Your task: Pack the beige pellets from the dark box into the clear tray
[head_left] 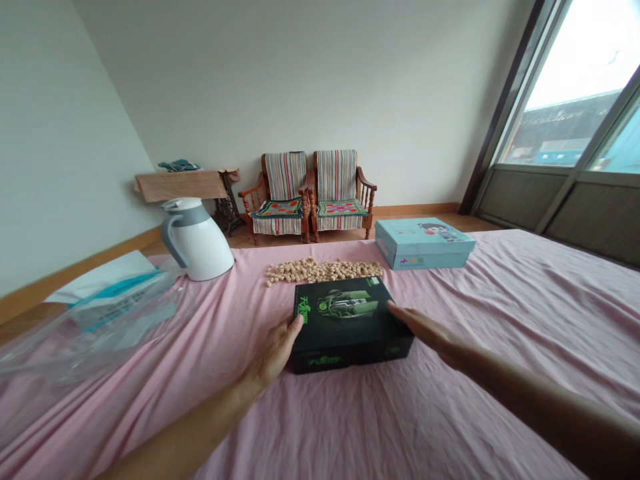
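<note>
Bare forearms (540,402) stretch from the bottom corners, left hand (277,350) and right hand (430,330) touching opposite ends of the black box (353,332) at lower centre, its long axis crosswise between them (neither nearer; whether they grip, I cannot tell).

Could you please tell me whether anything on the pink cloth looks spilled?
Possibly: the small beige pieces lie loose on the pink cloth, beyond the black box between the left hand and right hand. No container surrounds them, so they look spilled, though perhaps deliberately.
</note>
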`<state>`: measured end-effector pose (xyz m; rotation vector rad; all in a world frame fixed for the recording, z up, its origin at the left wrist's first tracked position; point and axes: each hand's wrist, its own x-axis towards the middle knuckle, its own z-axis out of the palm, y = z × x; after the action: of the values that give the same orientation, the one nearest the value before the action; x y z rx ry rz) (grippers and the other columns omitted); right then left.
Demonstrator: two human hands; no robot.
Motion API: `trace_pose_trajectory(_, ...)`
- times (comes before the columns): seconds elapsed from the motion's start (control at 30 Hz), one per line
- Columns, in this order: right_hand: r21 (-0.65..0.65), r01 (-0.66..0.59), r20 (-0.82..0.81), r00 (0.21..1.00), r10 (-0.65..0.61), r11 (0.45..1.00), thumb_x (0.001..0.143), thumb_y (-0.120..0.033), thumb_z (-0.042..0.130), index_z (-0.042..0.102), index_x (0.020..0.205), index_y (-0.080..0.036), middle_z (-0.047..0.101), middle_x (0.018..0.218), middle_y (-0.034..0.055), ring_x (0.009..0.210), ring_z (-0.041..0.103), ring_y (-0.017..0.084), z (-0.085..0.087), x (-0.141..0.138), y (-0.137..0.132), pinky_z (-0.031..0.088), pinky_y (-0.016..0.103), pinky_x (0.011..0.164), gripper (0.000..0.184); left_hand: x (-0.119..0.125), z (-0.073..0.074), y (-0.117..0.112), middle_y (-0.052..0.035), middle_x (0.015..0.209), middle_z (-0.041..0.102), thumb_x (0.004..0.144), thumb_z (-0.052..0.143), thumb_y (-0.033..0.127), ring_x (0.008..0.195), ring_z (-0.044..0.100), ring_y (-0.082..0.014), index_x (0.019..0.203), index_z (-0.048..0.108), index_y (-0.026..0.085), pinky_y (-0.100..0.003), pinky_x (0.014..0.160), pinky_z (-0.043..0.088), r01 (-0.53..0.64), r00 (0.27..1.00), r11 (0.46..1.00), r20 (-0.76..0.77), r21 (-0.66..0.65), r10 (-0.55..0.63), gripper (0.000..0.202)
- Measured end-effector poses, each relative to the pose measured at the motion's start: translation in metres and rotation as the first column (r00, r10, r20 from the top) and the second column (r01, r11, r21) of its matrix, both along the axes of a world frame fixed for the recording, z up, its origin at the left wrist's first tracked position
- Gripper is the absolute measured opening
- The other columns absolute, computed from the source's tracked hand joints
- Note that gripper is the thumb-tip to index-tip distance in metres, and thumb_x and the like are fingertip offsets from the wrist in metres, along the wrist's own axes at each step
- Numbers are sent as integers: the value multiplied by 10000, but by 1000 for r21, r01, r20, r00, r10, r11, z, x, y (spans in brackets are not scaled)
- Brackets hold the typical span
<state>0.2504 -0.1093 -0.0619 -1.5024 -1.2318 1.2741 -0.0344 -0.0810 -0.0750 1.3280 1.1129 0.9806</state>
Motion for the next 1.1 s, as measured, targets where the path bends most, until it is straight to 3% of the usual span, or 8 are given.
trace_pose_trajectory(0.1,-62,9,-24,1000,-11,998,769,-607,569,741,867,-146,731,851,100,933,645,288,1,-12,-5,471,416,884,502,3,1,-2,-73,1168,671,795,607,504,1292,458,-266,1105,674,200,-395,1133,285,23,1000,999,-14,-35,-23,439)
trace_pose_trajectory(0.27,-67,40,-174,983,-51,997,716,-519,666,721,862,-157,728,786,84,844,665,265,4,-22,-5,517,364,773,394,13,6,-9,-52,1193,660,816,599,422,1240,514,-263,1099,673,205,-395,1117,316,-53,997,993,51,-102,59,365)
trace_pose_trajectory(0.5,-64,61,-232,970,-75,996,714,-443,677,703,784,-160,708,723,64,743,658,220,17,-26,-8,517,301,668,293,15,16,-15,-65,1058,717,802,587,354,1112,612,-258,1054,685,195,-406,1049,403,-52,972,975,214,-218,100,314)
trace_pose_trajectory(0.7,-42,50,-283,957,-59,998,738,-425,685,697,822,-131,708,755,61,651,631,162,32,-23,2,492,240,574,307,14,38,-18,-65,996,731,763,630,387,992,662,-266,1014,682,182,-388,880,517,-110,952,957,250,-268,179,329)
trace_pose_trajectory(0.8,35,19,-294,956,-8,999,742,-392,688,698,839,-130,722,811,86,668,641,172,50,-19,25,512,248,582,280,17,58,8,-79,935,737,735,655,343,905,682,-252,988,684,143,-342,793,541,-130,938,969,291,-210,189,324)
trace_pose_trajectory(0.93,145,69,-334,942,-16,987,757,-350,677,691,842,-128,726,786,90,679,651,179,72,-11,80,542,263,643,238,28,79,71,-76,813,733,711,661,280,729,686,-205,910,683,110,-297,684,548,-163,906,975,367,-153,210,262)
trace_pose_trajectory(1.1,218,211,-405,908,-108,953,712,-291,716,668,823,-119,698,653,66,576,630,167,69,1,164,544,279,593,211,45,82,162,-60,793,733,672,697,193,717,688,-203,944,670,118,-320,709,570,-55,860,996,504,-65,81,284)
